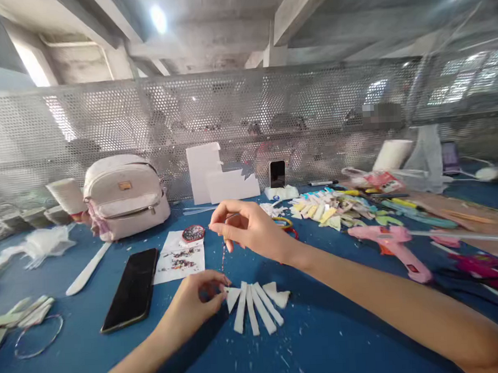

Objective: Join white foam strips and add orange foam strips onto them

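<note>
My right hand (246,228) is raised over the middle of the table, its thumb and forefinger pinched on a thin thread. Small reddish beads on the beaded thread (223,258) hang below it towards my left hand. Lower down, my left hand (202,296) is closed, thumb and finger pinching the edge of a white triangular piece (233,298). Several white strips (253,310) fan out to the right of that piece on the blue table. Behind my left hand lies a white paper (180,269) with scattered dark and reddish beads, and a small red-rimmed dish (193,233) of beads.
A black phone (132,290) lies to the left, near a white backpack (125,197). On the right are a pink glue gun (394,246) and a heap of pale cut pieces (326,205). A perforated metal screen (229,110) stands behind the table.
</note>
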The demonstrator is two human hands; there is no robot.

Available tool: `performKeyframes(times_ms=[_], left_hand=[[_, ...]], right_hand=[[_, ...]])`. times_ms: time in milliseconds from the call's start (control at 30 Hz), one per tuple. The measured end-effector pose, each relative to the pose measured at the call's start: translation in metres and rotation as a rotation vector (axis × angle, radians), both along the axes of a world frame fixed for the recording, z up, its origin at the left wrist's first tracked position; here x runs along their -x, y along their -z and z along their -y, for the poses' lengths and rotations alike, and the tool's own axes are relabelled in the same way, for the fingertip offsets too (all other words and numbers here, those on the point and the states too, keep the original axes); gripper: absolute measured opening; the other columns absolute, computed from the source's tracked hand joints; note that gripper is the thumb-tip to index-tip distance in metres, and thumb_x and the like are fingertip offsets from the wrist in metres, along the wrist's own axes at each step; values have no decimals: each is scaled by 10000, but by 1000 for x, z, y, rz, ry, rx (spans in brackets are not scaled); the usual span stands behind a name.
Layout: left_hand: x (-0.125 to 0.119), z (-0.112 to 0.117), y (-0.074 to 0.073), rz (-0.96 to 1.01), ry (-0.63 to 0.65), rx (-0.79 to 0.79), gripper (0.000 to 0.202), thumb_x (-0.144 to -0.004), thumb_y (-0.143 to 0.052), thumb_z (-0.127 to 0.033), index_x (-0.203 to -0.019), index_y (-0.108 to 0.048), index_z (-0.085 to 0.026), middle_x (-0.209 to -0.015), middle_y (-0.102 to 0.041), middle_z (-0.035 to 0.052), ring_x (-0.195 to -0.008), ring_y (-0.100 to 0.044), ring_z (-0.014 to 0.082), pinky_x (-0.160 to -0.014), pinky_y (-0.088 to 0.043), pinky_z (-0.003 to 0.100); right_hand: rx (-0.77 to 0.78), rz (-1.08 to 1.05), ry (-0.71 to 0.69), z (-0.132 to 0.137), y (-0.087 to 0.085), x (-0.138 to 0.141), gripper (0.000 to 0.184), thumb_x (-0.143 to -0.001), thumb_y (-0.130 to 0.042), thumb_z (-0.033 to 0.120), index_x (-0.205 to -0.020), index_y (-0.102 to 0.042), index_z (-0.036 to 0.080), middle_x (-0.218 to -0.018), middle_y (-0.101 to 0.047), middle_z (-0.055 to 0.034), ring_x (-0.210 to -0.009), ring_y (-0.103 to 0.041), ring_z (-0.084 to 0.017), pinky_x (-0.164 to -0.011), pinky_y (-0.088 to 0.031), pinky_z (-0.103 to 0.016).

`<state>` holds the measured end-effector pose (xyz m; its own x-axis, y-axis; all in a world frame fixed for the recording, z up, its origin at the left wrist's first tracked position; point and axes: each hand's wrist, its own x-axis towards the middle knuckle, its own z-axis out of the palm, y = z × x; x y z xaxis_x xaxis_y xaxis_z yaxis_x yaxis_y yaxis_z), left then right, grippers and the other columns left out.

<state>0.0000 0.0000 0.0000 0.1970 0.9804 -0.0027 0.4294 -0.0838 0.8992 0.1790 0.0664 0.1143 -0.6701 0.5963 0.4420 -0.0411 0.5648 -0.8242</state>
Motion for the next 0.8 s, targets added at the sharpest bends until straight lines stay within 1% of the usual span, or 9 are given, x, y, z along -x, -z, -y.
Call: performKeyframes(times_ms=[100,200,300,367,433,567,633,733,800], left_hand=[[-1,-4,-1,-2,9,2,241,-820,-618,-343,-986,-701,-189,-841,-669,24,-699,-546,133,-609,-415,251],[1,-5,-2,-5,13,-13,222,-835,-607,-353,-973,-718,-219,-932,-695,32,-721,-555,141,-639,-428,265],[4,-5,-1,2,2,-45,183,-825,-625,-337,-936,-735,-243,-1020,-695,37,-825,-584,171,-712,-445,286],[5,-6,-1,22,-3,-66,156,-819,-637,-339,-887,-747,-250,-999,-694,37,-908,-596,194,-798,-452,308],[6,-8,0,51,-6,-79,156,-821,-645,-361,-853,-755,-256,-970,-693,39,-947,-602,205,-855,-452,324],[9,-11,1,99,-14,-88,158,-785,-714,-380,-882,-763,-266,-954,-682,41,-954,-608,204,-844,-459,308],[11,-12,1,125,-7,-96,177,-813,-697,-405,-914,-759,-273,-959,-674,40,-926,-610,188,-803,-467,286],[13,-11,0,165,18,-114,212,-886,-614,-433,-917,-759,-282,-940,-659,36,-872,-610,162,-775,-478,270],[14,-10,-1,179,37,-118,185,-879,-630,-411,-904,-764,-286,-930,-650,35,-879,-611,161,-780,-485,265]], right_hand=[[14,-8,-6,-6,2,3,111,-934,-630,258,-871,-592,175,-622,-561,58,-520,-575,-73,-498,-417,-200],[44,-32,-25,-9,5,6,117,-925,-642,265,-867,-592,177,-624,-562,59,-516,-574,-71,-489,-412,-195],[88,-53,-42,-11,9,9,121,-916,-653,268,-862,-593,178,-625,-564,59,-514,-576,-73,-474,-402,-188],[109,-47,-53,-12,11,10,116,-906,-666,260,-862,-596,179,-624,-564,59,-518,-580,-76,-471,-399,-185],[124,-40,-65,-13,13,10,117,-897,-680,252,-861,-596,179,-621,-561,62,-526,-585,-78,-477,-402,-182],[145,-49,-70,-17,15,10,128,-899,-683,260,-862,-591,179,-618,-557,65,-527,-582,-76,-481,-404,-179],[148,-51,-69,-18,15,10,130,-900,-683,264,-860,-593,178,-622,-558,64,-530,-581,-76,-483,-406,-179],[154,-57,-63,-18,14,9,128,-895,-687,255,-854,-595,176,-623,-560,64,-526,-580,-75,-484,-407,-179],[154,-58,-64,-18,13,8,121,-892,-689,246,-852,-598,175,-623,-560,64,-526,-582,-75,-484,-406,-180]])
